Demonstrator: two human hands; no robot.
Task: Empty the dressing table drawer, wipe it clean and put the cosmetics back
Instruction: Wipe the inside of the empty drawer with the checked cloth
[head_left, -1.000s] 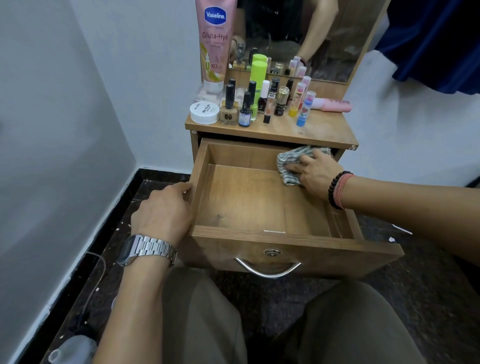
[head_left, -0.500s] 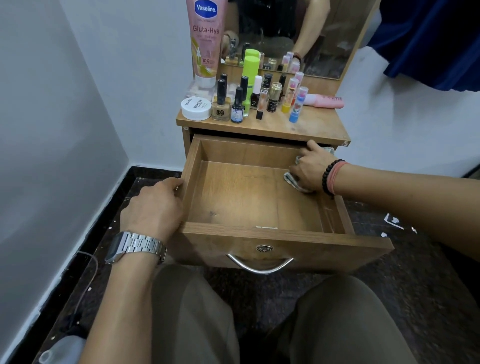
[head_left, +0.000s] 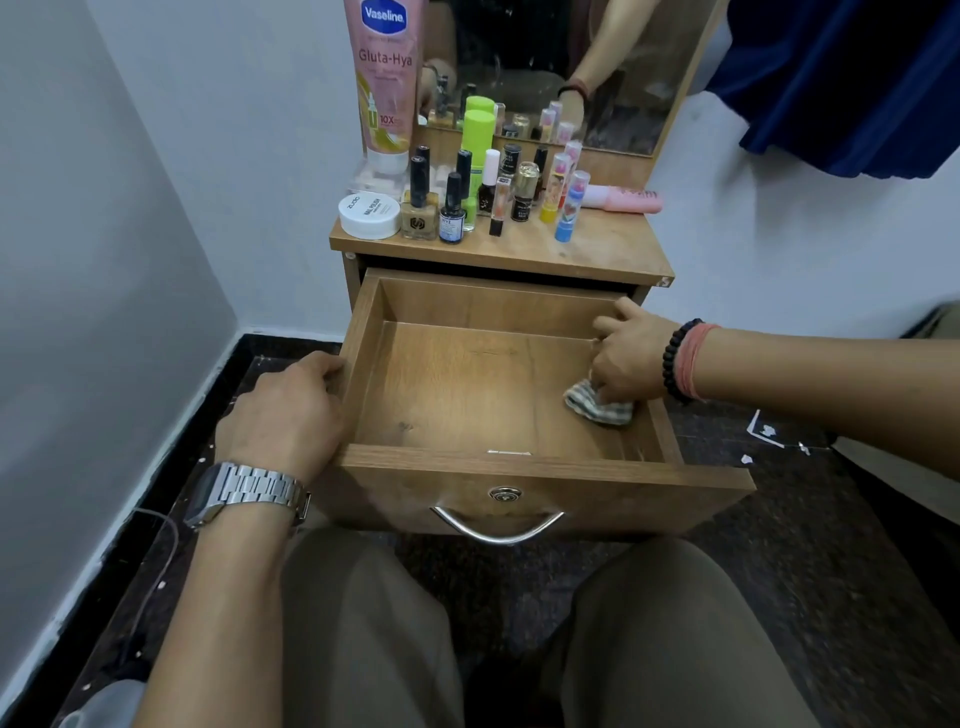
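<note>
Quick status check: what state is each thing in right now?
Wooden drawer: pulled open, emptied.
Striped grey cloth: bunched on drawer floor, right side.
Right hand: grips the cloth.
Left hand: grips drawer's left wall.
Pink Vaseline tube: upright on tabletop.
White round jar: lidded.

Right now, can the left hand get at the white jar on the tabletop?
Probably yes. The left hand only holds the drawer's left wall; the white jar sits at the tabletop's near-left corner with nothing in front.
</note>
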